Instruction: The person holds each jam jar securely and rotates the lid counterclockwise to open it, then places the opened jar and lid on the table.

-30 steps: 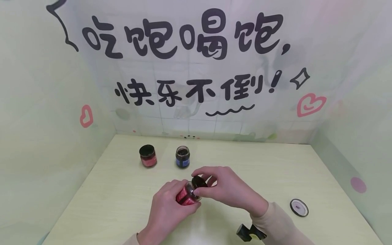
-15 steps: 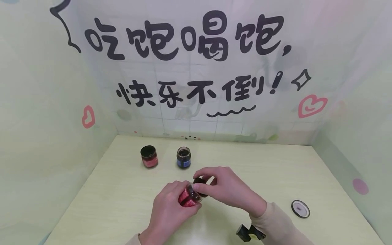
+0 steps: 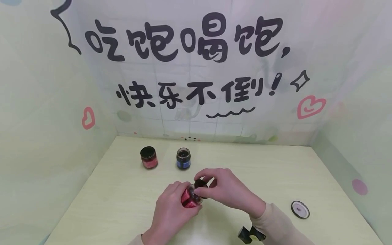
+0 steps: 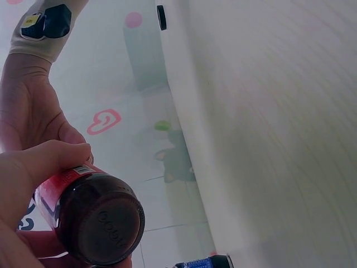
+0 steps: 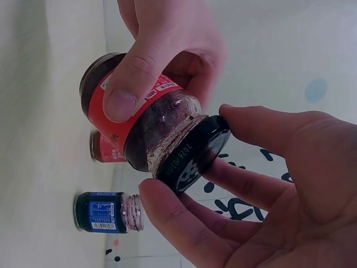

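Note:
My left hand [image 3: 169, 209] grips a glass jar with a red label [image 3: 189, 198], tilted with its mouth toward the right hand. The fingers and thumb of my right hand [image 3: 229, 190] pinch the rim of a black lid [image 3: 201, 184] at the jar's mouth. In the right wrist view the lid [image 5: 192, 153] sits against the glass neck, slightly askew, with a printed date on its edge. The left wrist view shows the dark round base of the jar [image 4: 103, 220]; the lid is hidden there.
A closed red-labelled jar [image 3: 149, 158] stands at the back left of the table [image 3: 122, 204]. Beside it is a lidless blue-labelled jar [image 3: 183, 159]. A lid lies inside up [image 3: 300, 209] at the right. A black device [image 3: 251, 234] is at the right wrist.
Both hands and the held jar have shifted slightly to the right in the head view. The lid's tilt at the jar's mouth has changed a little; the grips look the same.

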Available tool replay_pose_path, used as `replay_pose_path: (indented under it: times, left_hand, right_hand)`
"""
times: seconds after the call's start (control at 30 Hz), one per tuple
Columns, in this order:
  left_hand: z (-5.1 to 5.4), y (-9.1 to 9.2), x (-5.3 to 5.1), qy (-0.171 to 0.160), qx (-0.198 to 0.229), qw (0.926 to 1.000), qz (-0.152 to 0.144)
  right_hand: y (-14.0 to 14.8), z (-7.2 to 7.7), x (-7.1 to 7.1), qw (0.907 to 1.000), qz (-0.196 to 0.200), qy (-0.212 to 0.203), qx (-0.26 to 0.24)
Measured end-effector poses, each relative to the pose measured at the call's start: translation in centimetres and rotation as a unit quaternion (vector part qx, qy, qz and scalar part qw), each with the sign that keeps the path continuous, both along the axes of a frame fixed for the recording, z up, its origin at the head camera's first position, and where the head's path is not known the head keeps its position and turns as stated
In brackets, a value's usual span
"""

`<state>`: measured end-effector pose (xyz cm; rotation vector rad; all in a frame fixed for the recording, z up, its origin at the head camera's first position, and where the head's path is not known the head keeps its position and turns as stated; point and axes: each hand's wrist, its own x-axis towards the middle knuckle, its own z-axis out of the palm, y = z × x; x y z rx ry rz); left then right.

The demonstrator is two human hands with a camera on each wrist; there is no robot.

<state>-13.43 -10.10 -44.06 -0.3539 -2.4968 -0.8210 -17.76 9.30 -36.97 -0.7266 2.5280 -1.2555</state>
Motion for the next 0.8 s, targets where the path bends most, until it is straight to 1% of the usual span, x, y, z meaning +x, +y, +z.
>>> replay_pose_path:
  times: [0.23, 0.5, 0.8]
  left_hand:
    - [-0.1, 0.14, -0.06, -0.006, 0.001, 1.0, 0.002]
    - [0.11, 0.3, -0.03, -0.043, 0.015, 0.999, 0.007]
    - [0.16, 0.39, -0.32, -0.067, 0.033, 0.9972, 0.005]
  right_hand:
    - [0.33, -0.38, -0.1, 0.9998, 0.006, 0.004, -0.017]
    - [0.58, -0.62, -0.18, 0.999, 0.018, 0.002, -0.041]
    - [0.96, -0.77, -0.15, 0.9981, 0.004, 0.008, -0.061]
